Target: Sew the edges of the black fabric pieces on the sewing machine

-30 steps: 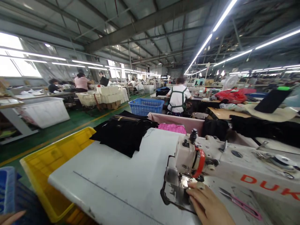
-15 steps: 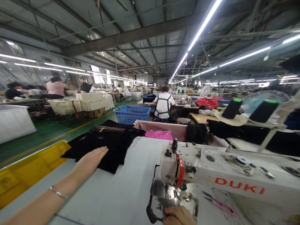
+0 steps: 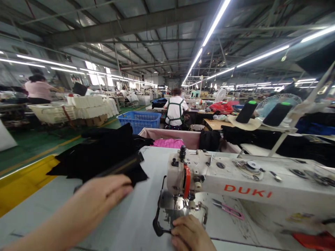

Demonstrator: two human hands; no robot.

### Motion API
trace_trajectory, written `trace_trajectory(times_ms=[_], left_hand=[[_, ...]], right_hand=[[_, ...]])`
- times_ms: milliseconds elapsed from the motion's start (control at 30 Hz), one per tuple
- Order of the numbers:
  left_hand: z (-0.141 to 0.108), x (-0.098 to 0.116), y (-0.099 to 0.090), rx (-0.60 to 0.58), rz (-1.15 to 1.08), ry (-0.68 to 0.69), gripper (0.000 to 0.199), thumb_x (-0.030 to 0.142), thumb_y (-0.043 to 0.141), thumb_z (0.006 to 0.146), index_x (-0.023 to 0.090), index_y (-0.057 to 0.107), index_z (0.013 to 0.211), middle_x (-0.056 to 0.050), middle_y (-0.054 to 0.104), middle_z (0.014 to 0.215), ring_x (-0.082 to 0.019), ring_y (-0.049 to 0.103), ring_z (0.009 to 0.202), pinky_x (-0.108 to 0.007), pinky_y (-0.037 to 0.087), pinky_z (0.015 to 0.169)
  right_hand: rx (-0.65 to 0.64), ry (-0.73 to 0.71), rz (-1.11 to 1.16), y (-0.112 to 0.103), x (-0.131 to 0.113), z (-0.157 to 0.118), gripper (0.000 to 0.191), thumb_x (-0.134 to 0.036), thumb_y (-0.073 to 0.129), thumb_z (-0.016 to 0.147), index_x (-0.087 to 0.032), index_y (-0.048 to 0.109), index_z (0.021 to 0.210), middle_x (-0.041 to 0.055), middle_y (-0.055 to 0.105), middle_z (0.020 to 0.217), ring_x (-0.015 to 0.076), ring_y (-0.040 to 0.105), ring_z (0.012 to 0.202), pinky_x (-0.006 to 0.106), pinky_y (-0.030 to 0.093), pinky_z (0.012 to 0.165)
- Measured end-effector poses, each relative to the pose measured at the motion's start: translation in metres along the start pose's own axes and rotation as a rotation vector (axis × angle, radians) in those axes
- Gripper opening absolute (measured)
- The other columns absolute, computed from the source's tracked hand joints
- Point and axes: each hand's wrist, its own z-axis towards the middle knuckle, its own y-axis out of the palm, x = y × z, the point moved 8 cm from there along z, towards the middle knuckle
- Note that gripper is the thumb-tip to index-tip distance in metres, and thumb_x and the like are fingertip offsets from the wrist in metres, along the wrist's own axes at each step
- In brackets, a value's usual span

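My left hand [image 3: 107,191] is closed on the near edge of a black fabric piece with a zipper [image 3: 128,164]; motion blurs both. Beneath and behind it lies a stack of black fabric pieces [image 3: 75,157] at the table's left side. My right hand [image 3: 191,232] rests by the metal plate under the needle of a white sewing machine [image 3: 206,174]. Its fingers are curled and close together, and whatever they might hold is hidden. Pink-handled thread snips [image 3: 230,210] lie on the machine bed, right of the needle.
A yellow bin [image 3: 28,183] borders the table on the left. Beyond the table are a pink-lined bin [image 3: 180,135] and a blue basket [image 3: 140,120]. Two black thread cones [image 3: 247,111] stand at the right. A co-worker [image 3: 175,109] faces away ahead.
My left hand has taken the zippered black fabric piece off the stack and drawn it nearer and to the right. The view has turned right; my right hand stays at the needle plate.
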Motion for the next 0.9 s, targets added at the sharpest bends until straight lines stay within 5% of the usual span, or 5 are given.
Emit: trace_trajectory(times_ms=[100,333,500,667,900], left_hand=[[-0.054,0.035,0.081,-0.199,-0.015,0.21,0.032,0.05,0.051,0.105,0.035,0.076,0.119,0.004,0.08,0.12,-0.019,0.077,0.109,-0.025,0.061,0.098],[-0.085,-0.018,0.165,-0.176,0.053,-0.086,0.038,0.058,0.073,0.089,0.032,0.08,0.115,-0.009,0.08,0.122,-0.039,0.075,0.112,-0.061,0.057,0.106],[-0.044,0.002,0.167,-0.183,-0.044,-0.13,0.04,0.04,0.08,0.08,0.026,0.078,0.117,-0.014,0.075,0.127,-0.044,0.065,0.124,-0.067,0.048,0.11],[-0.025,0.034,0.148,-0.287,-0.218,-0.055,0.016,0.024,0.057,0.088,0.024,0.072,0.084,-0.002,0.074,0.09,-0.021,0.073,0.088,-0.032,0.059,0.081],[-0.058,0.014,0.1,-0.208,-0.618,-0.275,0.041,0.059,0.075,0.084,0.03,0.078,0.113,-0.002,0.081,0.113,-0.025,0.078,0.103,-0.024,0.063,0.088]], right_hand=[[-0.081,0.079,0.106,-0.005,-0.009,0.003,0.016,-0.022,0.066,0.102,-0.028,0.07,0.116,0.0017,0.075,0.117,0.0221,0.069,0.106,0.034,0.053,0.094],[-0.164,0.186,-0.014,-0.004,-0.024,0.008,0.02,-0.032,0.078,0.096,-0.026,0.074,0.115,0.001,0.074,0.116,0.0243,0.064,0.105,0.039,0.049,0.093],[-0.149,0.235,-0.08,-0.002,-0.034,0.009,0.034,-0.03,0.088,0.088,-0.028,0.075,0.119,0.0012,0.074,0.117,0.0283,0.064,0.109,0.044,0.051,0.097],[-0.012,0.425,0.019,-0.002,-0.038,0.002,0.032,-0.018,0.09,0.08,-0.022,0.076,0.109,0.0078,0.071,0.129,0.032,0.065,0.118,0.047,0.053,0.105],[0.204,0.364,0.223,-0.036,-0.063,0.01,0.02,-0.012,0.084,0.082,-0.023,0.074,0.095,0.0074,0.068,0.138,0.0286,0.061,0.131,0.043,0.051,0.111]])
